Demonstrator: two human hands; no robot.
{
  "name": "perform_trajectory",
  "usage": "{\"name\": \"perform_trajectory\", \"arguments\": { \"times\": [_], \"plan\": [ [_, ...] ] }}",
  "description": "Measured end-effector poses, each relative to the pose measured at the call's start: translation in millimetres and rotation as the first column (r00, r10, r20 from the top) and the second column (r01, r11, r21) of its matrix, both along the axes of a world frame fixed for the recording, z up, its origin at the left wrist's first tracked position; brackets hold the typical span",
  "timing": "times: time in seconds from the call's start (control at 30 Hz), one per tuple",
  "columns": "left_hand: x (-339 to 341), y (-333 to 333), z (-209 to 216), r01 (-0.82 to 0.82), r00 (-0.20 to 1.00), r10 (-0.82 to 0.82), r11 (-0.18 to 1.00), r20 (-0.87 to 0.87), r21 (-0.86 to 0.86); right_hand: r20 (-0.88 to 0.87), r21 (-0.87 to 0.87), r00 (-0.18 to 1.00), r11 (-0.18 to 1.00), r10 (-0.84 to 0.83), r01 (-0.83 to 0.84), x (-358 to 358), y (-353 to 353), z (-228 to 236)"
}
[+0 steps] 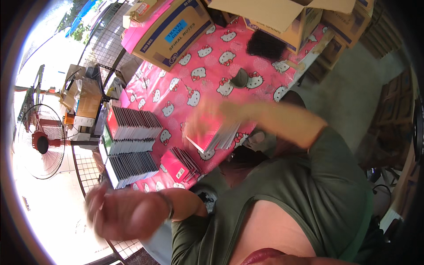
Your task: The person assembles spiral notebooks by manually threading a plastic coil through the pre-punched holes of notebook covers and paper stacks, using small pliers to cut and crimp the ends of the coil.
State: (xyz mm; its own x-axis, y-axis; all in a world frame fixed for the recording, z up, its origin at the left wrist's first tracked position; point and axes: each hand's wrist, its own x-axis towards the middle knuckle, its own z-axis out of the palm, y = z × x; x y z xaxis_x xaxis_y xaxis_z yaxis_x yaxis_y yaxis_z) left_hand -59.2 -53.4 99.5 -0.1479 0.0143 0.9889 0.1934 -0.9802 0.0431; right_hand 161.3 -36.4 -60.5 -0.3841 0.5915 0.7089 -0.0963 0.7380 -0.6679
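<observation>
Head view: right hand [201, 121], blurred, grips pink spiral notebooks [212, 139] over the pink patterned tablecloth [176, 84]; left hand [117, 214] blurred, grip unclear. Cardboard box [282, 22] beyond stands open, contents hidden.

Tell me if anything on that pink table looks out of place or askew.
Mostly tidy: the notebook stacks at the table's left edge sit in neat fanned rows. The small pink stack nearer the body lies slanted to them. The right hand holds a fanned bundle of notebooks; blur hides detail.
</observation>
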Motion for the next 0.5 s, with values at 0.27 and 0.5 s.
{"name": "perform_trajectory", "arguments": {
  "times": [0.27,0.5],
  "plan": [
    [54.5,18.4,-172.1,-0.419,0.291,-0.337,0.796,-0.895,-0.436,0.767,0.451,-0.381,0.012,-0.516,0.892,260.8,44.6,-178.0],
    [48.0,32.0,-165.3,-0.402,0.262,-0.410,0.777,-0.874,-0.485,0.780,0.487,-0.331,0.184,-0.531,0.854,259.0,47.9,-154.5]
  ]
}}
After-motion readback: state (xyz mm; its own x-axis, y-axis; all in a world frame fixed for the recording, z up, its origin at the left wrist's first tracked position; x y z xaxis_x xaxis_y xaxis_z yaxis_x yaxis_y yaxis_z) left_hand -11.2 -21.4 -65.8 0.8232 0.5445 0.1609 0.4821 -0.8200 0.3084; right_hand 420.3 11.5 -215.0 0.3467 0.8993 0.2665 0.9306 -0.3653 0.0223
